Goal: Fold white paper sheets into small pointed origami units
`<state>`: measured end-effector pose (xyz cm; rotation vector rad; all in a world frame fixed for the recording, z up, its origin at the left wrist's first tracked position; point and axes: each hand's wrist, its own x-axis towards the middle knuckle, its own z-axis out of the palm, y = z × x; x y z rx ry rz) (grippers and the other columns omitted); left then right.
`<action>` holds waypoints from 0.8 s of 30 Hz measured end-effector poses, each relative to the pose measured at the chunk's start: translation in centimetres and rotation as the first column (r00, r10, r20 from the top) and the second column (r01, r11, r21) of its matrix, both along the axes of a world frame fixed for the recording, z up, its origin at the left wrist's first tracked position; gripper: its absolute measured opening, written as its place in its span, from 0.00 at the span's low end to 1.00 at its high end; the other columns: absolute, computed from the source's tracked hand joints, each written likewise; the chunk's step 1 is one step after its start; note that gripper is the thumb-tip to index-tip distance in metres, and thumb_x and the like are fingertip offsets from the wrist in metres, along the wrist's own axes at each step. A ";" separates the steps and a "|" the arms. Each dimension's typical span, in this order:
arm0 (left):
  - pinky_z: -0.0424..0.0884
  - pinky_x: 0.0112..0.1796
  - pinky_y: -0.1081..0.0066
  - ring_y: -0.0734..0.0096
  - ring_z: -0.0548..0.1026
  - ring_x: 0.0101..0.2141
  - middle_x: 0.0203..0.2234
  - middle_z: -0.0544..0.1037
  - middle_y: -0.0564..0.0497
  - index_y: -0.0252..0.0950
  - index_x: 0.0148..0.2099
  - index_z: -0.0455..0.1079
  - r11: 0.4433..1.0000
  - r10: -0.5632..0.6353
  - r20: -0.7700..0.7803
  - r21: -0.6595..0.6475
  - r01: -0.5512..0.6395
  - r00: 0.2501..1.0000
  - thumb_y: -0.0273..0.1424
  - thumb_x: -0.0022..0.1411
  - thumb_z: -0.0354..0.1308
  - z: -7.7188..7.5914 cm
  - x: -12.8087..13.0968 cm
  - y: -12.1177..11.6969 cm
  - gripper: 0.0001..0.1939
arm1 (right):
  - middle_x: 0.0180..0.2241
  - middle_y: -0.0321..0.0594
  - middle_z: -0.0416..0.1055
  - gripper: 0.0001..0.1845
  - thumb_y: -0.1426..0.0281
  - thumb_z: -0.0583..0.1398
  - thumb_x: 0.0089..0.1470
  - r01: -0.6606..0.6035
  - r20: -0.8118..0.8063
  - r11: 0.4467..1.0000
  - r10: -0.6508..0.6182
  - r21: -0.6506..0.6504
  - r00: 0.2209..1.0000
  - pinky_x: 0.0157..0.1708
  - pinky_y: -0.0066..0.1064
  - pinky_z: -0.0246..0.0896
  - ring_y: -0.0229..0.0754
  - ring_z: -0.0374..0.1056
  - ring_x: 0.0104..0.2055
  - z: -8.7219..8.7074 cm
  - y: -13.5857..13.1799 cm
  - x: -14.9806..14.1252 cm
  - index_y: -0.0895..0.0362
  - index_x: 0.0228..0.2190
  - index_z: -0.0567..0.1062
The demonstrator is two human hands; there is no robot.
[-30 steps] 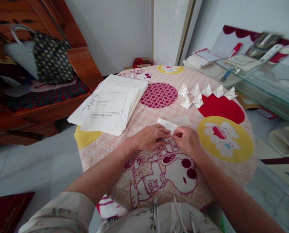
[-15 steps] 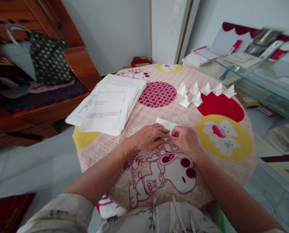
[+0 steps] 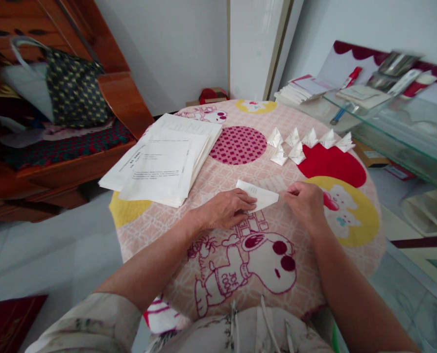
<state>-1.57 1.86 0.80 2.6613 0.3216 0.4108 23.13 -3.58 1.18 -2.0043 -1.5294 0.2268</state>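
Folded paper (image 3: pixel 265 198) ran lengthwise rightward mid-frame from under my left fingers (image 3: pixel 245 199), grip unclear, toward my right fingers (image 3: pixel 292 191), pinched together just beyond its tip.

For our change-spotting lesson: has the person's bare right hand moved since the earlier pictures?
Yes: the bare right hand has moved rightward, now hiding part of the round yellow cloth patch with white animals.
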 end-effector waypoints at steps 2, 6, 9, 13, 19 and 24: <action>0.70 0.55 0.56 0.56 0.74 0.55 0.54 0.77 0.41 0.34 0.50 0.76 1.000 -0.004 0.001 -0.002 0.004 1.000 0.29 0.66 0.57 0.0 0.0 0.0 0.12 | 0.22 0.38 0.74 0.06 0.71 0.60 0.48 -0.136 -0.110 0.984 0.148 0.112 0.983 0.27 0.31 0.59 0.41 0.67 0.25 -0.1 -0.2 -0.8 0.57 0.24 0.78; 0.70 0.55 0.56 0.57 0.73 0.55 0.54 0.77 0.43 0.36 0.51 0.76 1.000 -0.016 -0.001 -0.013 0.016 1.000 0.28 0.66 0.57 0.3 -0.2 0.0 0.13 | 0.29 0.40 0.75 0.10 0.78 0.57 0.49 -0.473 -0.081 0.866 0.489 0.163 0.868 0.33 0.30 0.62 0.40 0.69 0.31 -1.0 -0.4 -2.8 0.57 0.29 0.79; 0.70 0.54 0.57 0.58 0.74 0.54 0.53 0.78 0.46 0.39 0.49 0.77 0.999 -0.030 0.002 -0.022 0.030 1.000 0.28 0.66 0.57 0.6 -0.3 0.0 0.12 | 0.30 0.40 0.75 0.14 0.82 0.55 0.47 -0.531 -0.043 0.836 0.541 0.142 0.840 0.34 0.29 0.61 0.39 0.69 0.32 -1.5 -0.2 -3.3 0.57 0.29 0.79; 0.70 0.54 0.58 0.59 0.74 0.54 0.54 0.78 0.46 0.41 0.46 0.79 0.998 -0.052 -0.020 -0.031 0.051 0.998 0.28 0.66 0.57 0.7 -0.4 0.3 0.11 | 0.31 0.39 0.76 0.14 0.82 0.56 0.48 -0.526 -0.059 0.837 0.539 0.148 0.840 0.34 0.29 0.61 0.39 0.69 0.31 -1.8 0.0 -2.9 0.57 0.30 0.79; 0.70 0.55 0.57 0.59 0.74 0.55 0.53 0.78 0.44 0.38 0.41 0.79 0.988 -0.012 0.020 -0.156 0.015 1.000 0.28 0.65 0.57 0.6 -0.7 0.4 0.09 | 0.31 0.39 0.76 0.13 0.80 0.57 0.49 -0.512 -0.083 0.847 0.526 0.142 0.847 0.33 0.29 0.61 0.38 0.69 0.31 -1.8 -0.1 -2.8 0.56 0.30 0.79; 0.74 0.49 0.61 0.63 0.78 0.47 0.47 0.80 0.43 0.34 0.51 0.74 0.972 0.103 0.035 -0.215 -0.093 0.994 0.26 0.65 0.57 0.4 -0.9 0.4 0.13 | 0.30 0.39 0.76 0.11 0.78 0.56 0.50 -0.506 -0.092 0.839 0.530 0.202 0.843 0.34 0.30 0.63 0.40 0.70 0.32 -1.9 -0.2 -2.8 0.56 0.30 0.79</action>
